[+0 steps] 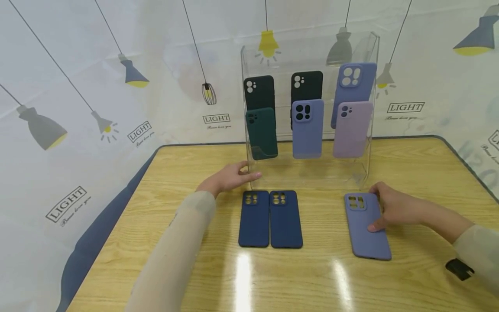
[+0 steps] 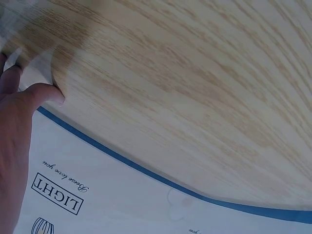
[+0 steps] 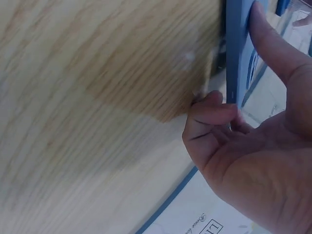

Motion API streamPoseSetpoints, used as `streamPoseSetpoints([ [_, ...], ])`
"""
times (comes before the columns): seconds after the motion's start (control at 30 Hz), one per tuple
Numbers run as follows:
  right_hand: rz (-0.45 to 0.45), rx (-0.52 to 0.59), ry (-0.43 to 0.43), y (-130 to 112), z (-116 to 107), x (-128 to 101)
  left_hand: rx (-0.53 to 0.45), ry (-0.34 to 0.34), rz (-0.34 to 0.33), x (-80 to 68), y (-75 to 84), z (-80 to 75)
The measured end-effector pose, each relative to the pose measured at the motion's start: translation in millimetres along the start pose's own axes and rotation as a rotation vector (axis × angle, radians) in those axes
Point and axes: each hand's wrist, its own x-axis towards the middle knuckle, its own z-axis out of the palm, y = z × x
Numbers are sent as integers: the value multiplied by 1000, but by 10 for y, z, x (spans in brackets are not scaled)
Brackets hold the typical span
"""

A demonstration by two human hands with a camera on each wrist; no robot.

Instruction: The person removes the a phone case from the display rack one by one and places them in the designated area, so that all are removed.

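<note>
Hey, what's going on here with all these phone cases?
A person sits at a wooden table with a clear display stand holding six phone cases. The right hand grips a lavender-blue case lying flat on the table, thumb on top. The left hand rests open against the stand's left front corner. Two navy cases lie side by side, touching, in front of the stand, untouched.

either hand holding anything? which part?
The right hand grips the periwinkle phone case on the table by its right long edge, thumb on top. The left hand only touches the clear display stand.
</note>
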Motion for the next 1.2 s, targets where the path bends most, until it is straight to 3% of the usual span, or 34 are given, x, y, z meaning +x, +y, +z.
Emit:
streamPoseSetpoints([
  [0.23, 86, 81, -27, -240, 1, -19, 3, 7, 2, 21, -13, 7],
  [0.4, 99, 172, -26, -462, 62, -2, 7, 11, 5, 22, -20, 2],
  [0.77, 117, 275, 10, -739, 207, 294, 6, 17, 7, 29, -47, 24],
  [1.2, 105, 277, 26, -936, 342, 472, -10, 16, 3, 30, -33, 20],
])
